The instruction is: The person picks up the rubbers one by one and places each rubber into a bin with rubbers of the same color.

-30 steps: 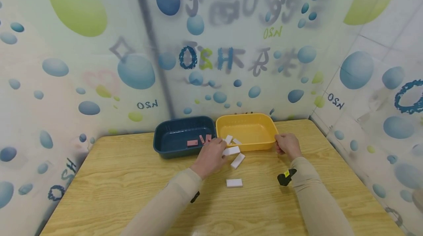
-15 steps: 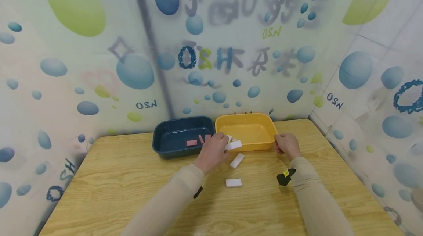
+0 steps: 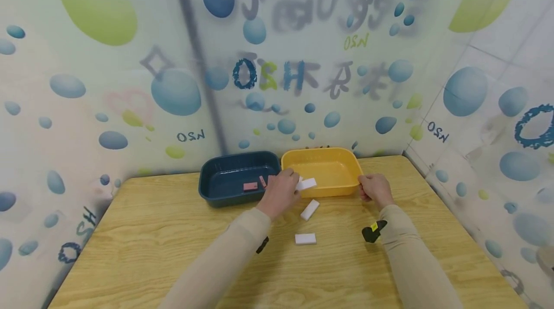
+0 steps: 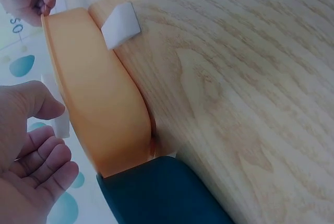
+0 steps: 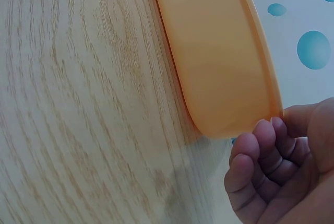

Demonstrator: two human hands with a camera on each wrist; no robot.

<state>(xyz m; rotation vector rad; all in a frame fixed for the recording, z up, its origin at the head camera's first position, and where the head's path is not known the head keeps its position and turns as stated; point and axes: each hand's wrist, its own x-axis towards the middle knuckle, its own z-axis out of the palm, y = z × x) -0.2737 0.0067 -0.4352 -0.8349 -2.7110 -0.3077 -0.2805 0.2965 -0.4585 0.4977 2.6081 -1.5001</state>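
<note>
My left hand (image 3: 280, 193) pinches a small white rectangular block (image 3: 306, 184) over the near left rim of the yellow tray (image 3: 333, 190). In the left wrist view the block (image 4: 62, 125) shows between the thumb and the fingers, just outside the tray wall. At the tray's near right corner, my right hand (image 3: 375, 188) holds the rim between thumb and curled fingers, as the right wrist view also shows. Another white block (image 3: 309, 210) lies on the table just in front of the tray, and one more white block (image 3: 305, 238) lies closer to me.
A dark blue tray (image 3: 231, 201) stands against the yellow one on the left, with pink blocks (image 3: 250, 186) inside. Both trays sit at the back of the wooden table (image 3: 173, 232), near a patterned wall (image 3: 242, 121).
My left hand has raised the white block from the front of the yellow tray to over its rim, moving slightly away from me. My right hand keeps its hold on the tray.
</note>
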